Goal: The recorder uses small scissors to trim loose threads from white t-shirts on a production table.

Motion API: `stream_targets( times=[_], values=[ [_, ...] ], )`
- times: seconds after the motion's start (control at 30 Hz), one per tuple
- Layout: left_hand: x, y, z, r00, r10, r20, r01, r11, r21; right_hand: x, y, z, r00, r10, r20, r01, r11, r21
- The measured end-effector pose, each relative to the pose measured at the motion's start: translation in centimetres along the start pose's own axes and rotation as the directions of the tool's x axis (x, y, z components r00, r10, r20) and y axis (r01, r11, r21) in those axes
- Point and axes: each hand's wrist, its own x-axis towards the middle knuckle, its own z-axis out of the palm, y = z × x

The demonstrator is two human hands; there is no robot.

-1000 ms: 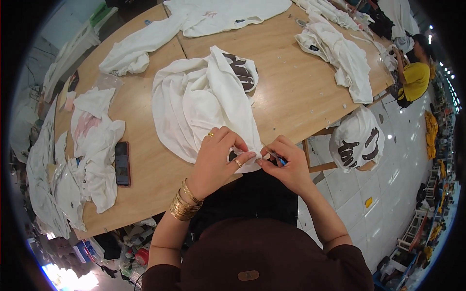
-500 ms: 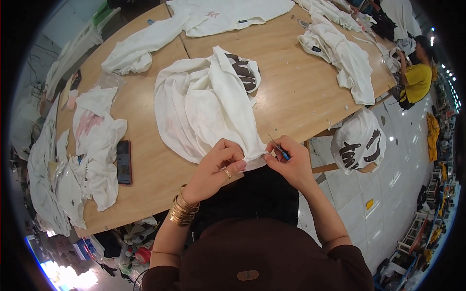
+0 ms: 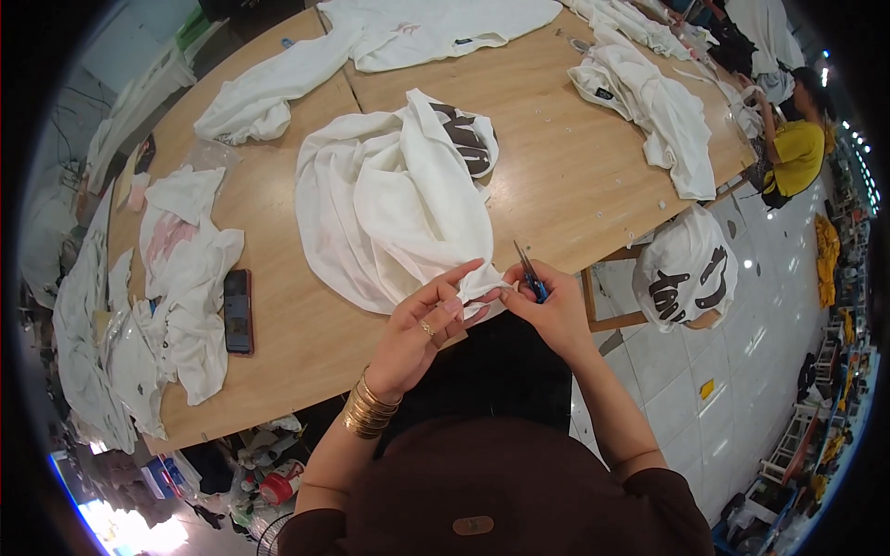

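A white garment [image 3: 371, 195] with a dark print lies bunched on the wooden table [image 3: 547, 157], its near end lifted at the table's front edge. My left hand [image 3: 434, 313] is closed on that end, pinching the cloth between thumb and fingers. Close beside it, my right hand [image 3: 549, 306] holds small scissors [image 3: 529, 271] with blue handles, blades pointing up and away from the cloth. The thumb and forefinger of that hand also touch the garment's edge. Whether the scissor blades are fully closed is hard to make out.
Left of the garment lie a phone [image 3: 238, 312] and crumpled white clothes [image 3: 190, 278]. More white garments [image 3: 640, 111] are spread at the back and right. A printed white cloth [image 3: 686, 269] covers a stool at right. Another person in yellow [image 3: 797, 153] sits at far right.
My left hand has shifted slightly right, turning the cloth edge up between its fingers. The scissors in my right hand have tilted more upright, showing more of the blades.
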Motion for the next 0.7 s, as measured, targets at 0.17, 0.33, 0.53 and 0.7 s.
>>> stream_targets(
  times=[0.17, 0.33, 0.53, 0.7],
  values=[
    [-0.5, -0.5, -0.2, 0.998, -0.05, 0.026, 0.051, 0.997, -0.058, -1.0, -1.4, -0.1, 0.993, -0.047, -0.106, 0.024, 0.979, -0.202],
    [-0.5, -0.4, -0.7, 0.996, 0.058, 0.068, -0.066, 0.989, 0.129, -3.5, -3.1, 0.1, 0.994, -0.058, 0.094, 0.054, 0.997, 0.05],
    [-0.5, -0.4, -0.9, 0.968, 0.192, 0.163, -0.242, 0.889, 0.389, -4.2, -3.3, 1.3, 0.915, 0.109, 0.387, -0.171, 0.977, 0.129],
    [-0.4, -0.8, -1.2, 0.946, 0.255, 0.201, -0.32, 0.831, 0.454, -4.1, -3.3, 1.1, 0.917, 0.179, 0.355, -0.234, 0.965, 0.118]
  ],
)
